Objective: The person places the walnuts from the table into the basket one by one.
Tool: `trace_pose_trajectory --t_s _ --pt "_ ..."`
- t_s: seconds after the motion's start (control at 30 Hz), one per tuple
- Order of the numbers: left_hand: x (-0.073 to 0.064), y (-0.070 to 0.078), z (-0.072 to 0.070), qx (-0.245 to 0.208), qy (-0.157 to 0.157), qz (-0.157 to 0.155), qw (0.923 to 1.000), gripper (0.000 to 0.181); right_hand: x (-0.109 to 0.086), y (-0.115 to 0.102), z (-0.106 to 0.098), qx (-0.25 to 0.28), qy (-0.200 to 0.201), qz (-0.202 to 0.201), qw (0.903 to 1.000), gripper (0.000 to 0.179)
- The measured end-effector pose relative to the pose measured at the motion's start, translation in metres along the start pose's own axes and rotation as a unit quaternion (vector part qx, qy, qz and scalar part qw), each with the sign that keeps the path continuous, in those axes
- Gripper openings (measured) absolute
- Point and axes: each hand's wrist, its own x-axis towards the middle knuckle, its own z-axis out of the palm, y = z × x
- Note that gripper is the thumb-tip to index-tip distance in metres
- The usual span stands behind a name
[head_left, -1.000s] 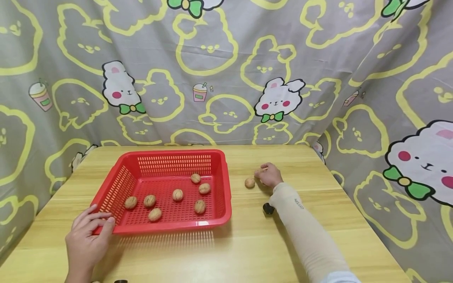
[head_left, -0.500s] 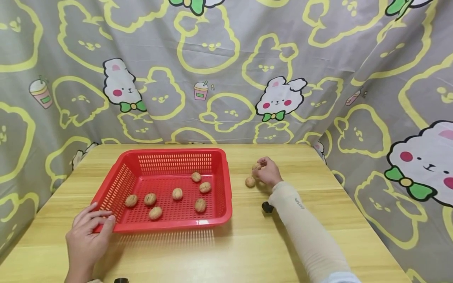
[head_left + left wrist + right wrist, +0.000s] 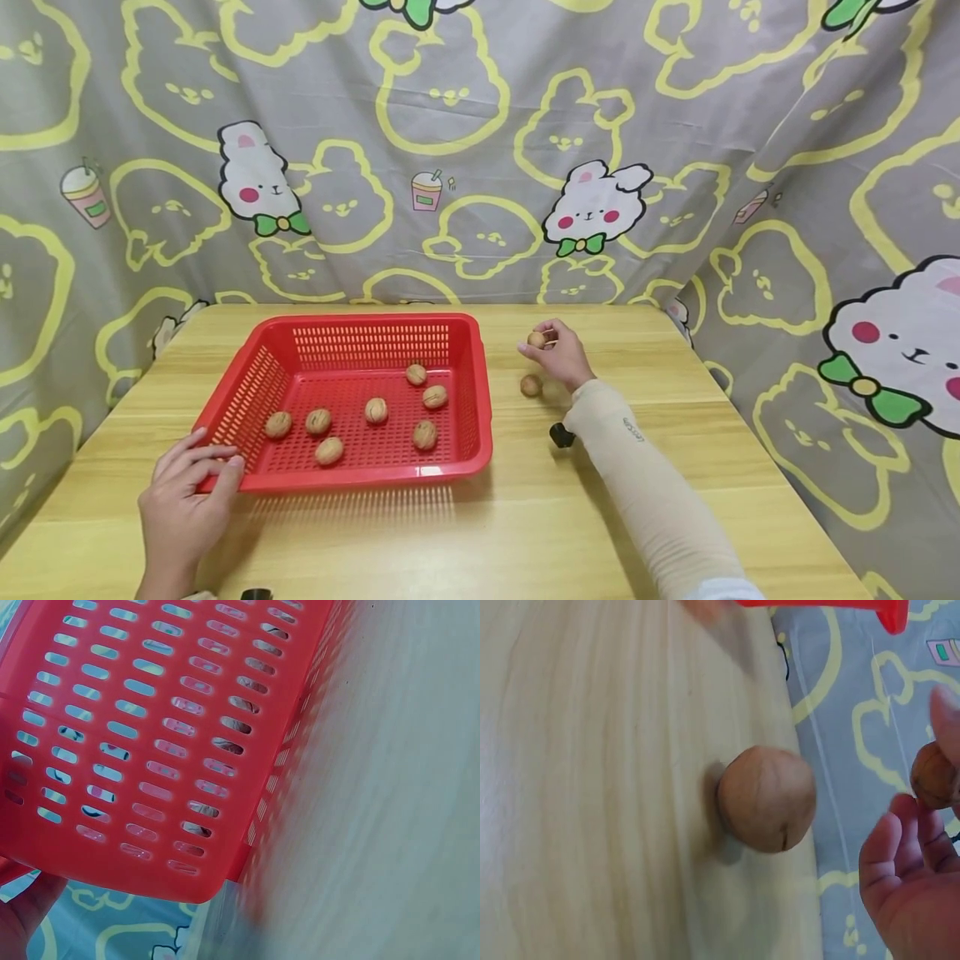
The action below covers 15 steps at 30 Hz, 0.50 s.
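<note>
My right hand (image 3: 564, 357) pinches a walnut (image 3: 536, 340) between thumb and fingers, to the right of the red plastic basket (image 3: 360, 481). A second walnut (image 3: 531, 385) lies on the table just below that hand; in the right wrist view this loose walnut (image 3: 768, 799) fills the middle, and the held walnut (image 3: 934, 776) shows at the right edge. At the basket's near left corner my left hand (image 3: 183, 508) grips the rim, fingers over the edge and thumb along the front. Several walnuts are spread over the basket floor, among them one walnut (image 3: 377, 411) near its middle.
The wooden table (image 3: 480, 550) ends at a grey patterned curtain (image 3: 480, 167) behind and at the sides. A black camera piece (image 3: 561, 435) sits under the right wrist, and another black piece (image 3: 257, 594) shows at the bottom edge.
My right hand has taken hold of the far walnut and raised it, moving slightly away and left. The left hand and the basket stay where they were.
</note>
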Motion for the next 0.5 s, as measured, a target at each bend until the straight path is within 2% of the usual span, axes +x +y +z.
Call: trace_pose_trajectory --t_s 0.27,0.5 --pt "0.0 0.002 -0.001 0.004 0.002 -0.007 1.0 0.019 -0.001 -0.018 0.006 0.034 -0.024 -0.04 0.9983 0.044" --pt "-0.001 0.003 -0.001 0.009 -0.003 -0.022 0.9997 0.018 -0.007 -0.044 0.013 0.029 -0.013 -0.069 0.9971 0.042"
